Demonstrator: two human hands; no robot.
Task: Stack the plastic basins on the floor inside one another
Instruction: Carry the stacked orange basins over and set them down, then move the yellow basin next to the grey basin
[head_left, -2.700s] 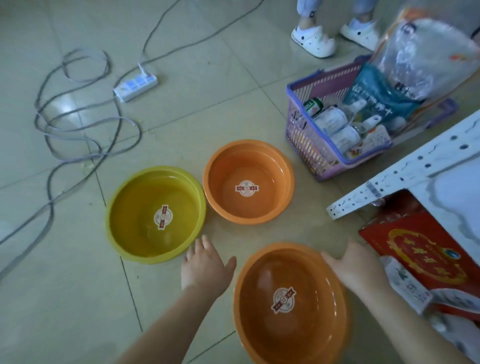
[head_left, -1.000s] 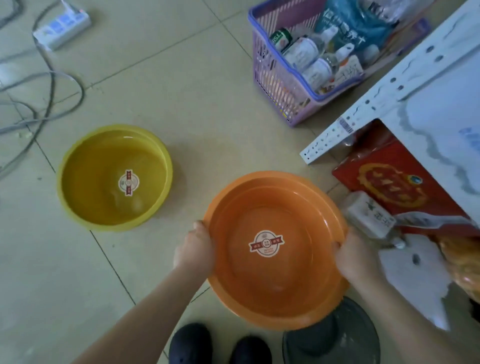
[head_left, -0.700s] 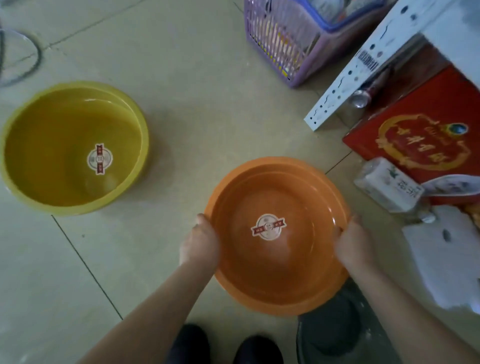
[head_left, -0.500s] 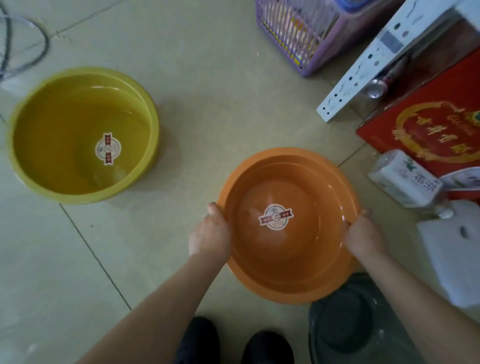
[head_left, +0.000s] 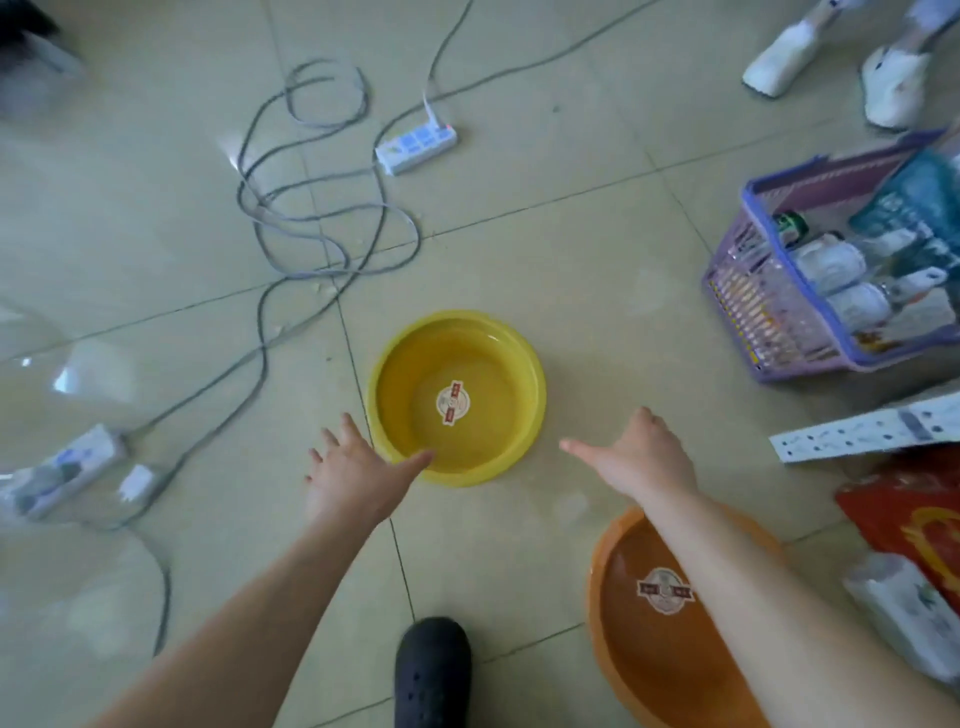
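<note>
A yellow basin (head_left: 498, 358) with a round sticker inside sits on the floor tiles in the middle of the view. My left hand (head_left: 353, 473) is open just off its near left rim, the thumb over the edge. My right hand (head_left: 639, 457) is open to the basin's near right, apart from it. An orange basin (head_left: 644, 649) with a sticker inside rests on the floor at the lower right, partly under my right forearm. Whether a second orange basin is nested in it cannot be told.
Grey cables (head_left: 311, 249) and a white power strip (head_left: 415, 148) lie beyond the yellow basin, another strip (head_left: 67, 467) at the left. A purple basket (head_left: 779, 312) of bottles stands at the right, a red box (head_left: 914, 519) near it. My dark shoe (head_left: 434, 670) is below; another person's white shoes (head_left: 779, 62) are at the top right.
Both hands have let go of the orange basin, which now rests on the floor at the lower right. The hands have moved out to either side of the yellow basin.
</note>
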